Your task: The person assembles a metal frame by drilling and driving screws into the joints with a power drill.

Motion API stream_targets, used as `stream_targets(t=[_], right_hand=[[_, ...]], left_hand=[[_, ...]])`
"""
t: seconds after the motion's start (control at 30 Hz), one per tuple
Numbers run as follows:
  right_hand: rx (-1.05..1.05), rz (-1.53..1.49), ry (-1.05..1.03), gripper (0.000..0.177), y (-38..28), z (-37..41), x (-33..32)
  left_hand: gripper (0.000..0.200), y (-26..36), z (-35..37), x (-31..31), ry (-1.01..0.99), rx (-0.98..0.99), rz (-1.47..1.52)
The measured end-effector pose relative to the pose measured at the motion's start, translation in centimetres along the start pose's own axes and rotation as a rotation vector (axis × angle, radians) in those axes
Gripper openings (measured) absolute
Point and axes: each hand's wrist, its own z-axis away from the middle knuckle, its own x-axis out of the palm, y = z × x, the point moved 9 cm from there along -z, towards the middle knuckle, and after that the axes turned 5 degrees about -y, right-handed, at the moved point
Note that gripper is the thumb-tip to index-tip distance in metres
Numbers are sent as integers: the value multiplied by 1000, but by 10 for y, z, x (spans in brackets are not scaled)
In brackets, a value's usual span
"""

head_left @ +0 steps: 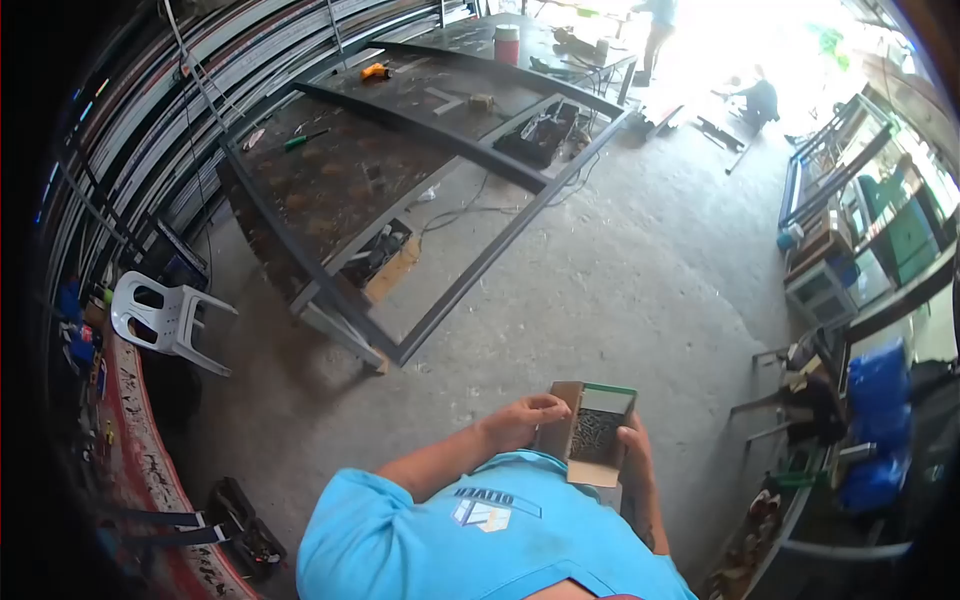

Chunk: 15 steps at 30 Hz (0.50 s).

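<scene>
An open cardboard box (pixel 596 474) of small dark screws (pixel 597 432) is held in front of my chest, its flaps folded out. My right hand (pixel 634 442) grips the box along its right side, thumb over the edge. My left hand (pixel 532 412) is at the left flap, with thumb and fingertips pinched together. What the pinch holds, if anything, is too small to make out. Ahead, a dark metal frame (pixel 480 268) with a crossbar lies over the worktable (pixel 330 185) and overhangs its near edge.
On the worktable lie a yellow power drill (pixel 375 71) and a red drink jug (pixel 507 46). A white plastic chair (pixel 172 318) stands at left, near racked metal profiles (pixel 130 120). Cables (pixel 470 212) cross the concrete floor. Two people are in the bright background.
</scene>
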Motion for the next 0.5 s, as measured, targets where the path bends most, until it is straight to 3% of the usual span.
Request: stream_targets(t=[0.07,0.1,0.17,0.2,0.27,0.3,0.37,0.4,0.5], right_hand=[[110,146,-52,74,6,-22,12],[166,175,-36,74,-56,-115,-51],[171,150,-93,76,-67,-185,-57],[166,106,-79,74,-67,-219,-73],[190,115,-66,74,-68,-284,-98],[207,94,-31,73,-66,-312,-112],[254,9,15,72,-60,-369,-136],[247,-10,11,75,-57,-397,-149],[284,130,115,82,-91,-477,-178]], left_hand=[[15,19,17,-11,75,237,200],[15,89,-77,-2,62,235,264],[19,160,-94,-25,264,559,-52],[19,194,-104,-24,262,582,-43],[21,290,-83,2,991,724,-1416],[21,315,-103,-11,997,719,-1405],[21,344,-164,-58,591,477,-788],[21,363,-183,-74,684,481,-753],[19,423,-255,-104,576,365,-599]])
